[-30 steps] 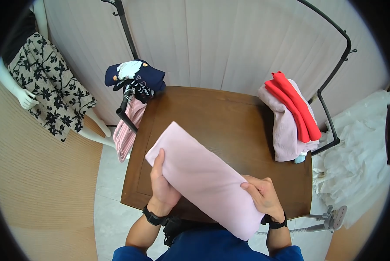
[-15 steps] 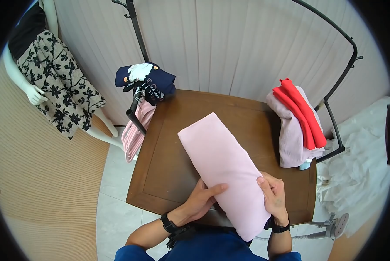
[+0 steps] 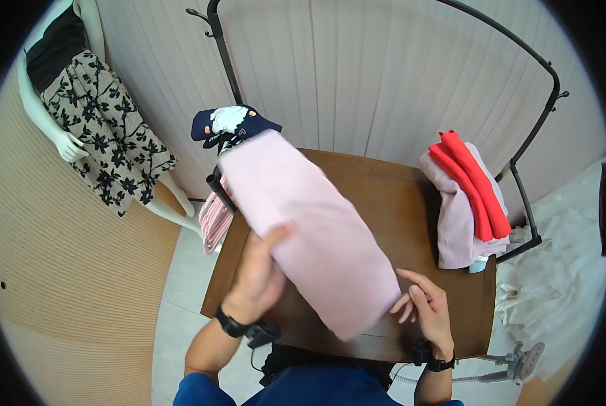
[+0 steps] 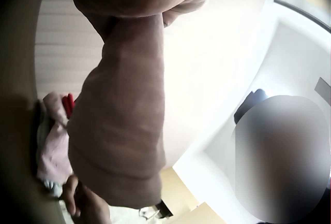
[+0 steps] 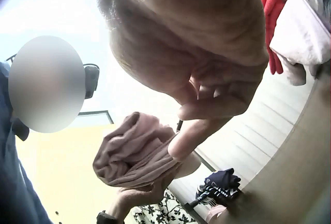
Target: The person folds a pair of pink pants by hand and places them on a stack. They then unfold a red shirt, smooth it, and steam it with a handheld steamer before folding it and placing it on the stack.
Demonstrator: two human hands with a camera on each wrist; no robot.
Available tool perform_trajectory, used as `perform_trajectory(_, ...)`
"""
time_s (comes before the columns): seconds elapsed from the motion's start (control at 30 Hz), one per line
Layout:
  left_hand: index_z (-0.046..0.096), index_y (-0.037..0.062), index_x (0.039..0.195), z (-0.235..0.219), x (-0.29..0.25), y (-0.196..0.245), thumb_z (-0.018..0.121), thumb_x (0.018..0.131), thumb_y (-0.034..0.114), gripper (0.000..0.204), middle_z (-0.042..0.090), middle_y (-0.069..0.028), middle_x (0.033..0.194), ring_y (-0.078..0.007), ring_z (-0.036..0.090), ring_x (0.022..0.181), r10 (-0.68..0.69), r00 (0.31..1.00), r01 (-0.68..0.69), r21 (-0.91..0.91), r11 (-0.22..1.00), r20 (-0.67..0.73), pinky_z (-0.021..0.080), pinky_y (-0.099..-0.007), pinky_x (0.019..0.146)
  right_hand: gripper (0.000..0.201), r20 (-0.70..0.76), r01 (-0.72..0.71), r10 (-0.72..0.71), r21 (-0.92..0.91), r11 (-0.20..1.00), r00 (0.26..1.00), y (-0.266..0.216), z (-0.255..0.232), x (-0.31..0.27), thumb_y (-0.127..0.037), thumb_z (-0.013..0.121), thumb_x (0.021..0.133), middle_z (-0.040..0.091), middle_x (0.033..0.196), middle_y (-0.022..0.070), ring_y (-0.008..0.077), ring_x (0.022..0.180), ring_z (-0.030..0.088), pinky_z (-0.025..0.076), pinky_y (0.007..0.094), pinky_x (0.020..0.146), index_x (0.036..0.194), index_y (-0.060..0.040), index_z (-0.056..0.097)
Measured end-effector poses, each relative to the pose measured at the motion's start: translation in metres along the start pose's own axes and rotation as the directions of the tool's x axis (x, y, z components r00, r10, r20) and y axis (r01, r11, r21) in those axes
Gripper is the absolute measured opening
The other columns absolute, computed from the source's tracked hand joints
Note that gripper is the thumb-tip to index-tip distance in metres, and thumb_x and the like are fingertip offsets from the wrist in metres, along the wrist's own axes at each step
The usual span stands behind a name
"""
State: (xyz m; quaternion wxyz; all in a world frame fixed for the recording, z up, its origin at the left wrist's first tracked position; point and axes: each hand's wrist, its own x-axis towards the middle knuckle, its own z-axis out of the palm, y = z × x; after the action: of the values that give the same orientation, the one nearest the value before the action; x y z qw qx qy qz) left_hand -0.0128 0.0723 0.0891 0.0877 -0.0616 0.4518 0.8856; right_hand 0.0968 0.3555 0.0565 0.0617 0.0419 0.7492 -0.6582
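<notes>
A pink garment (image 3: 309, 237), folded into a long flat bundle, is held up slantwise over the brown table. My left hand (image 3: 255, 274) grips it by its left edge, thumb on top and fingers underneath. In the right wrist view, soft layered folds (image 5: 134, 154) show at the bundle's end. Close by its lower right corner is my right hand (image 3: 428, 308), off the cloth, with fingers loosely bent and nothing in them. The left wrist view shows the bundle (image 4: 124, 115) hanging from the left hand.
On the right of the table (image 3: 384, 196) lies a pile with red cloth (image 3: 472, 186) over pale pink cloth (image 3: 455, 233). A navy folded garment (image 3: 259, 122) sits at the back left by a black rack (image 3: 536, 61). A skirted mannequin (image 3: 106, 132) stands left; a steamer head (image 3: 526, 362) sits right.
The right hand has let go of the pink bundle. Gripped by the left hand alone, the bundle has lifted and swung left, its far end now overlapping the navy garment in view.
</notes>
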Motion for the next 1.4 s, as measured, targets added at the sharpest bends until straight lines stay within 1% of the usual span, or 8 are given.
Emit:
perform_trajectory(0.17, 0.052, 0.0001, 0.134, -0.02, 0.049, 0.069, 0.068, 0.093, 0.021, 0.049, 0.06, -0.0119, 0.129, -0.0258, 0.056, 0.124, 0.312, 0.938, -0.319, -0.028, 0.947, -0.154, 0.046, -0.0449, 0.109, 0.038, -0.031, 0.017, -0.016, 0.024, 1.0, 0.999, 0.011, -0.018, -0.014, -0.019, 0.044, 0.108, 0.073, 0.075, 0.0091, 0.0071, 0.054, 0.063, 0.04, 0.0179, 0.048, 0.138, -0.0006, 0.057)
perform_trajectory(0.33, 0.053, -0.0023, 0.128, -0.069, 0.123, 0.117, 0.07, 0.089, 0.012, 0.045, 0.062, -0.0121, 0.123, -0.0267, 0.062, 0.115, 0.408, 0.872, -0.431, -0.03, 0.902, -0.272, 0.053, -0.0398, 0.102, 0.037, -0.042, 0.014, -0.011, 0.056, 0.998, 0.999, 0.019, -0.025, -0.019, -0.02, 0.045, 0.107, 0.073, 0.075, 0.0093, 0.0071, 0.054, 0.062, 0.041, 0.0177, 0.048, 0.137, -0.0001, 0.058)
perform_trajectory(0.67, 0.054, -0.004, 0.124, -0.147, 0.208, 0.127, 0.072, 0.084, 0.004, 0.045, 0.062, -0.0169, 0.123, -0.0309, 0.064, 0.112, 0.272, 0.902, -0.347, -0.186, 0.919, -0.336, 0.057, -0.0416, 0.1, 0.038, -0.035, 0.023, -0.022, 0.025, 0.999, 0.999, 0.013, -0.024, -0.02, -0.022, 0.05, 0.106, 0.073, 0.073, 0.0095, 0.007, 0.051, 0.061, 0.039, 0.0175, 0.046, 0.136, 0.0003, 0.057)
perform_trajectory(0.8, 0.057, 0.0, 0.124, -0.146, 0.204, 0.117, 0.073, 0.085, 0.004, 0.042, 0.065, -0.0127, 0.121, -0.0288, 0.065, 0.112, 0.214, 0.926, -0.3, -0.264, 0.916, -0.311, 0.058, -0.0405, 0.098, 0.037, -0.033, -0.003, 0.005, 0.043, 0.999, 0.999, 0.014, -0.022, -0.019, -0.02, 0.053, 0.105, 0.073, 0.074, 0.0073, 0.0047, 0.053, 0.06, 0.038, 0.0175, 0.048, 0.137, -0.0018, 0.058)
perform_trajectory(0.97, 0.048, -0.0013, 0.138, -0.146, 0.193, 0.115, 0.067, 0.091, 0.026, 0.057, 0.06, -0.0168, 0.133, -0.0324, 0.06, 0.122, 0.248, 0.939, -0.309, -0.268, 0.912, -0.237, 0.049, -0.0477, 0.108, 0.036, -0.029, 0.001, 0.0, 0.043, 0.999, 1.0, 0.015, -0.02, -0.016, -0.019, 0.053, 0.105, 0.073, 0.074, 0.0071, 0.0046, 0.053, 0.06, 0.038, 0.0176, 0.048, 0.137, -0.0025, 0.058)
perform_trajectory(1.17, 0.048, -0.0016, 0.138, -0.175, 0.216, 0.117, 0.064, 0.09, 0.033, 0.062, 0.06, -0.0173, 0.132, -0.0312, 0.06, 0.121, 0.263, 0.929, -0.262, 0.039, 0.964, -0.26, 0.049, -0.0456, 0.107, 0.036, -0.032, -0.011, 0.013, 0.048, 0.999, 0.999, 0.014, -0.018, -0.012, -0.017, 0.055, 0.104, 0.073, 0.074, 0.0069, 0.0047, 0.053, 0.06, 0.038, 0.0176, 0.048, 0.137, -0.0024, 0.058)
perform_trajectory(1.23, 0.048, -0.0005, 0.138, -0.18, 0.217, 0.115, 0.067, 0.085, 0.041, 0.07, 0.06, -0.0168, 0.127, -0.0297, 0.06, 0.118, 0.253, 0.89, -0.191, 0.195, 0.962, -0.38, 0.049, -0.0467, 0.105, 0.036, -0.032, -0.013, 0.015, 0.05, 0.999, 0.999, 0.014, -0.017, -0.011, -0.016, 0.055, 0.104, 0.073, 0.074, 0.0068, 0.0048, 0.053, 0.06, 0.038, 0.0176, 0.048, 0.137, -0.0023, 0.058)
perform_trajectory(1.4, 0.053, 0.003, 0.133, -0.191, 0.219, 0.108, 0.07, 0.081, 0.046, 0.069, 0.064, -0.0133, 0.118, -0.0262, 0.063, 0.107, 0.213, 0.862, -0.105, 0.25, 0.963, -0.46, 0.052, -0.0415, 0.095, 0.036, -0.039, -0.02, 0.022, 0.042, 0.999, 0.999, 0.014, -0.017, -0.01, -0.015, 0.056, 0.103, 0.073, 0.073, 0.0071, 0.005, 0.052, 0.06, 0.038, 0.018, 0.047, 0.136, -0.0016, 0.058)
